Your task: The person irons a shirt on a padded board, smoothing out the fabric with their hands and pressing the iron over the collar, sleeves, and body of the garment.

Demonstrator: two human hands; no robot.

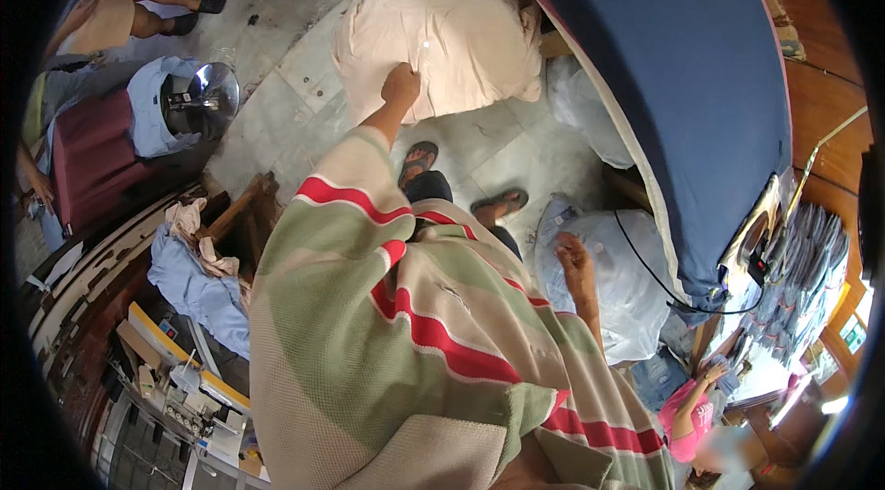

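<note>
A cream shirt [452, 38], with dark labels near its far edge, lies spread over a rounded bulk ahead of me. My left hand [401, 87] is closed on its near left part, knuckles up, with cloth at the fingertips. Down at my right side hangs my right hand [574, 255], its fingers loosely curled and apart, with nothing seen in it. Next to that hand is a clear plastic bag [613, 283] with pale contents; whether they touch I cannot tell.
A board covered in dark blue cloth [682, 75] stands at the right. Blue garments [198, 278] hang over wood at the left, near a sewing machine [198, 412]. People are at the upper left and lower right. A black cable [645, 269] loops beside the plastic bag.
</note>
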